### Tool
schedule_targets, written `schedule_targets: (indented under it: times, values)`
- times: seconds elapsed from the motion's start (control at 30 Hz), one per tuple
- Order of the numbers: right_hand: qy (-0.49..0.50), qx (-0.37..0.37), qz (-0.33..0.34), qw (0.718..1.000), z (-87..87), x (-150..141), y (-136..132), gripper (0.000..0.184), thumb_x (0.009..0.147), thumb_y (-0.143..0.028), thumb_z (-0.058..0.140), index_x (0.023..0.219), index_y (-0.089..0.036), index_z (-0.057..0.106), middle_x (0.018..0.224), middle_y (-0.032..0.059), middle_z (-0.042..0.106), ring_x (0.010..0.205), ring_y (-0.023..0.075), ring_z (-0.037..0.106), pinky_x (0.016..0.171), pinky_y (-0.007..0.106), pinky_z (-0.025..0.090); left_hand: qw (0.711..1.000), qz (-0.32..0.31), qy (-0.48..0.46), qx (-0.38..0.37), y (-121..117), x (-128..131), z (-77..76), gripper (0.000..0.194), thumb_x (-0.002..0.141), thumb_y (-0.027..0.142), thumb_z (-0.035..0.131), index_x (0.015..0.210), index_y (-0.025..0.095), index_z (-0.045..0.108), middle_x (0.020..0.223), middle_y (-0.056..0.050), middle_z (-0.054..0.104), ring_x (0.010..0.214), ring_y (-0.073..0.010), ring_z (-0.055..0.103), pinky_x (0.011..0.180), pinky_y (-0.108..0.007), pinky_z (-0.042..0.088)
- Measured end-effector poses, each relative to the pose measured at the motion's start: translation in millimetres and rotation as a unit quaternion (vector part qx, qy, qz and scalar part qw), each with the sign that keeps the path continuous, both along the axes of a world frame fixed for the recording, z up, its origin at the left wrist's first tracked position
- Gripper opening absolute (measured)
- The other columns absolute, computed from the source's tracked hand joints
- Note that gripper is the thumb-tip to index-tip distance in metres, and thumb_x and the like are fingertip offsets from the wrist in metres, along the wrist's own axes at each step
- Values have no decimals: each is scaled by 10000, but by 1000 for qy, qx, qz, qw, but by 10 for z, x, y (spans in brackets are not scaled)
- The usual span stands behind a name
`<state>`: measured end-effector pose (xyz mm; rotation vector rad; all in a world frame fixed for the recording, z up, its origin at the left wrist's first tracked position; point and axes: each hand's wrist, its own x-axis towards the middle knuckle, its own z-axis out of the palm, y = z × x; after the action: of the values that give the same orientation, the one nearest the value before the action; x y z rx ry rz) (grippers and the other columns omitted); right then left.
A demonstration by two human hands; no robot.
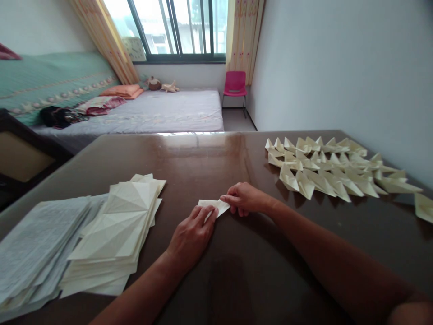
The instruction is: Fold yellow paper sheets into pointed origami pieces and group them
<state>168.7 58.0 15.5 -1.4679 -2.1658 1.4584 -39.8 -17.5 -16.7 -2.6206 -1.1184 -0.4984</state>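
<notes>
A small folded piece of cream paper (221, 206) lies on the brown table (189, 167) between my two hands. My left hand (193, 230) rests on its left part, fingers bent together over it and covering much of it. At its right corner, my right hand (246, 199) pinches the paper between thumb and curled fingers. To the left sits a stack of creased cream sheets (126, 196), the top ones marked with fan-like fold lines. Several rows of folded paper boats (324, 178) stand at the right, their points upward.
A pile of printed sheets (37, 239) lies at the far left of the table, partly under the cream stack. One folded piece (424, 207) sits at the right edge. Beyond the table are a bed (179, 110), a pink chair (235, 84) and a dark wooden chair (23, 153).
</notes>
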Motion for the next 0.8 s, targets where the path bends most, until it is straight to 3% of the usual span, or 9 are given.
schedule_targets:
  times: [0.1,0.2,0.3,0.4,0.47,0.63,0.8]
  values:
    - [30,-20,-5,999,-54,9,20,289,846,-386,545,761,-134,657,517,-6,603,406,85,533,401,166,386,1000,-10,2,5,-11,9,5,326,898,141,473,1204,116,580,1165,-104,624,1028,-232,547,903,-364,517]
    - [37,7,-3,999,-103,8,26,223,820,-327,577,859,-139,689,529,-20,605,430,79,524,436,169,375,1000,-11,2,-10,-14,24,16,312,909,161,466,1197,145,585,1187,-91,625,1012,-213,559,869,-344,530]
    - [6,130,1,991,-120,-4,9,149,783,-274,619,824,-160,707,667,1,668,545,88,569,528,185,384,1000,8,3,-30,-6,39,18,293,910,194,483,1180,177,598,1208,-68,626,991,-209,563,820,-336,541]
    - [-60,276,43,958,-86,-13,-23,87,767,-230,636,781,-198,716,798,9,685,690,110,595,624,204,375,999,22,3,-44,3,47,6,274,910,219,494,1159,197,609,1204,-48,635,989,-208,559,801,-325,540]
    - [-98,325,96,936,-34,-10,-43,110,801,-234,605,792,-213,713,847,12,677,719,115,594,636,215,358,999,27,3,-46,5,50,0,272,912,226,495,1159,202,607,1198,-45,638,993,-205,556,809,-322,534]
    - [-159,346,223,898,155,79,-76,231,896,-242,481,835,-212,701,920,40,653,756,130,603,631,230,342,997,41,0,-67,0,59,27,268,921,240,483,1161,230,601,1167,-34,642,980,-195,555,813,-314,525]
    - [-135,306,267,904,224,188,-71,270,824,-274,596,1085,-277,668,1087,36,623,885,166,613,692,234,378,988,89,-17,-128,10,57,72,306,950,286,414,1217,281,563,1071,-24,639,934,-181,556,726,-275,528]
